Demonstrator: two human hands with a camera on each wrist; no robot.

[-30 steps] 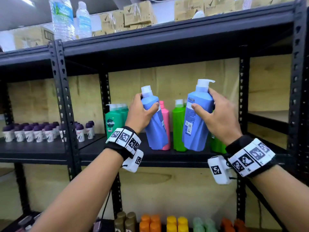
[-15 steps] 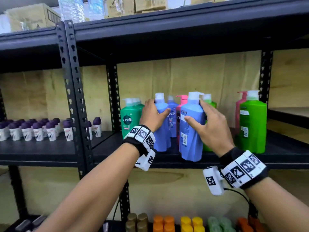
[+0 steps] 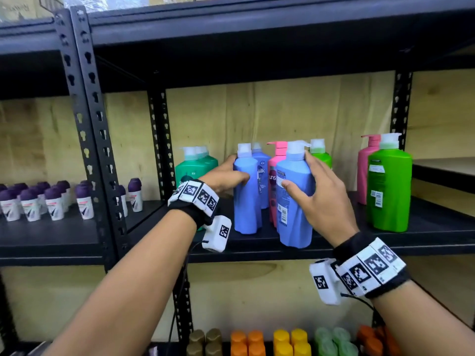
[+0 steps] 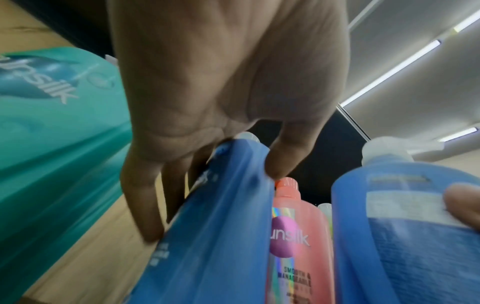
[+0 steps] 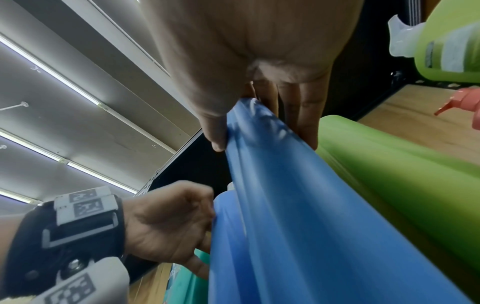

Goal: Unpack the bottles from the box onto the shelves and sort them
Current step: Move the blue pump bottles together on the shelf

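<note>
Two blue bottles gripped, your left hand [image 3: 226,176] and right hand [image 3: 321,199] seating them on shelf [image 3: 424,237]; next, release, fetch more.

Black metal shelving unit [image 3: 257,24] with perforated slotted uprights [image 3: 84,129], several tiers, dark flat shelf boards [image 3: 51,242]. Pale plywood backing panel [image 3: 282,111] behind the shelves, visible grain and knots, continuing below the middle tier. Cardboard cartons [image 3: 20,9] on the top tier, partly out of view at the upper edge. Second shelf bay to the right, separated by a black upright [image 3: 401,104]. Grey panelled ceiling [image 5: 78,102] overhead in the wrist views, fitted with long white fluorescent tube lights [image 4: 389,72] in parallel rows, all lit. Floor not visible.
</note>
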